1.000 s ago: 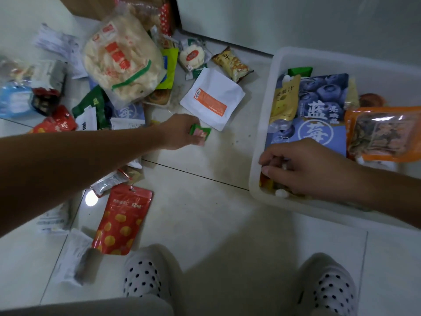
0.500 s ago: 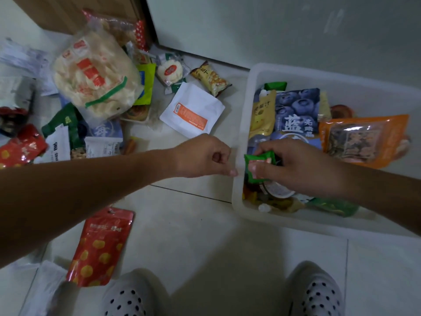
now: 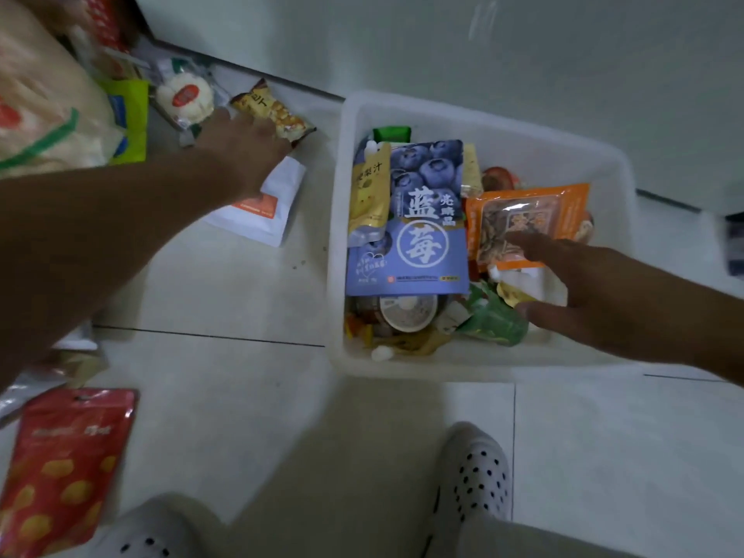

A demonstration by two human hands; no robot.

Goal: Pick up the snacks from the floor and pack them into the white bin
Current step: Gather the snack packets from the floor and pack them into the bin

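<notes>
The white bin [image 3: 337, 219] stands on the floor tiles and holds several snacks: a blue blueberry pouch [image 3: 418, 231], a yellow juice pouch [image 3: 368, 187], an orange packet [image 3: 527, 213], a round cup [image 3: 406, 314]. My right hand [image 3: 579, 292] hovers over the bin's near right part with its fingers spread and holds nothing. My left hand [image 3: 249, 143] reaches to the far left; its fingertips touch a yellow-brown snack bar [image 3: 277, 112] lying on the floor. Whether the fingers curl around the bar is hidden. A white pouch with an orange label [image 3: 265, 207] lies under my left wrist.
At the left lie a big bag of white crackers [image 3: 44, 110], a round white cake in a clear wrapper [image 3: 185, 96], a green-yellow packet [image 3: 131, 118] and a red pouch [image 3: 64, 469]. A wall [image 3: 483, 54] runs behind the bin. My white dotted slippers [image 3: 475, 473] are at the bottom.
My right hand has let go of the small green packet inside the bin and spread its fingers. My left hand has swung from the bin's edge out to the snack bar.
</notes>
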